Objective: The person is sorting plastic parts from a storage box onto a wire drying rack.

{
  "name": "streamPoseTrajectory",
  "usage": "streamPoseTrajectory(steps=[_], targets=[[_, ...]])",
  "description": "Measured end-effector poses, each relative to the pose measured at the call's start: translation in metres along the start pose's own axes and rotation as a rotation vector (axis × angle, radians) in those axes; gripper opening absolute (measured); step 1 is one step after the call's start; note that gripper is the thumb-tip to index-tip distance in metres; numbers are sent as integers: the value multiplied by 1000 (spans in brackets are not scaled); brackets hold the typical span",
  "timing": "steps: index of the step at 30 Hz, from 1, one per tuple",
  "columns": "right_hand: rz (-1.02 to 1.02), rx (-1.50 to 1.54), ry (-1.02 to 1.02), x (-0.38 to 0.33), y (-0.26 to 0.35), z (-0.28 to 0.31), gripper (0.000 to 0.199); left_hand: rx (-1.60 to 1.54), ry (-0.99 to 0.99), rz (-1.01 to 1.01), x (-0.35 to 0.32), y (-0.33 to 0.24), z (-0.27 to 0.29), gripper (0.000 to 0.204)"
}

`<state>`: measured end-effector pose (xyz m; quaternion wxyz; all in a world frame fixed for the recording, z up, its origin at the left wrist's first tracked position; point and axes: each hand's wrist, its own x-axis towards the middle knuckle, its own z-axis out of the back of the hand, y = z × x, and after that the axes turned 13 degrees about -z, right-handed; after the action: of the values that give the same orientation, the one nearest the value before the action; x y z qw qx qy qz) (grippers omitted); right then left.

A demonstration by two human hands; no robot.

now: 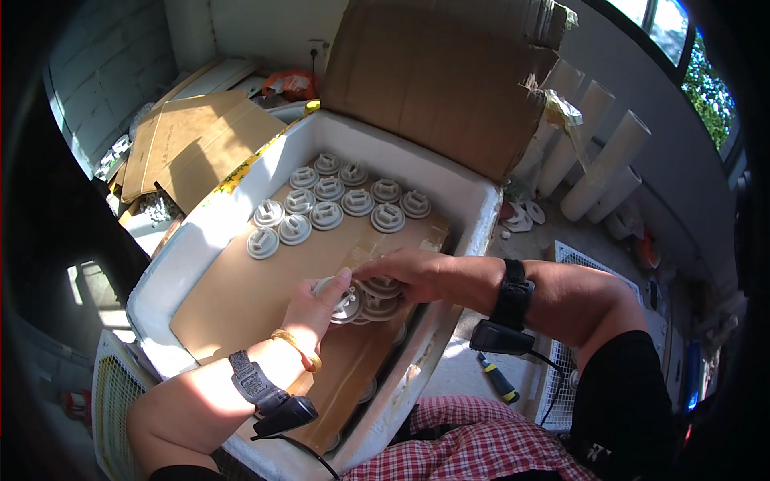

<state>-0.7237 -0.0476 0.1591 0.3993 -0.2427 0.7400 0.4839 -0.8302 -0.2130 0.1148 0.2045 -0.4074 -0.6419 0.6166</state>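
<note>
My left hand is closed on a white round plastic part, thumb on top and the other fingers mostly hidden beneath. Close against it, my right hand curls over more white round parts, gripping at least one at its edge. These parts are bunched together above a brown cardboard sheet inside a white foam box. Towards the far side of the sheet, several similar ridged parts stand in loose rows. Below the sheet's right edge, more white parts show in part.
A brown cardboard flap rises behind the box. White rolls lean at the right wall. A screwdriver lies on the floor near white mesh crates. Flattened cardboard is piled at the far left.
</note>
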Motion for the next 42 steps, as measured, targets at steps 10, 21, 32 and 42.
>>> streamPoseTrajectory(steps=[10, 21, 32, 42], targets=[[-72, -98, 120, -12, -8, -11, 36, 273, -68, 44, -42, -18, -20, 62], [-103, -90, 123, -18, -9, -21, 33, -127, -176, -4, -63, -5, -22, 54], [-241, 20, 111, -20, -14, -20, 32, -427, -165, 254, -44, -11, 9, 40], [-190, -72, 245, -24, -4, -20, 36, -471, 114, 385, -58, -41, 5, 61]])
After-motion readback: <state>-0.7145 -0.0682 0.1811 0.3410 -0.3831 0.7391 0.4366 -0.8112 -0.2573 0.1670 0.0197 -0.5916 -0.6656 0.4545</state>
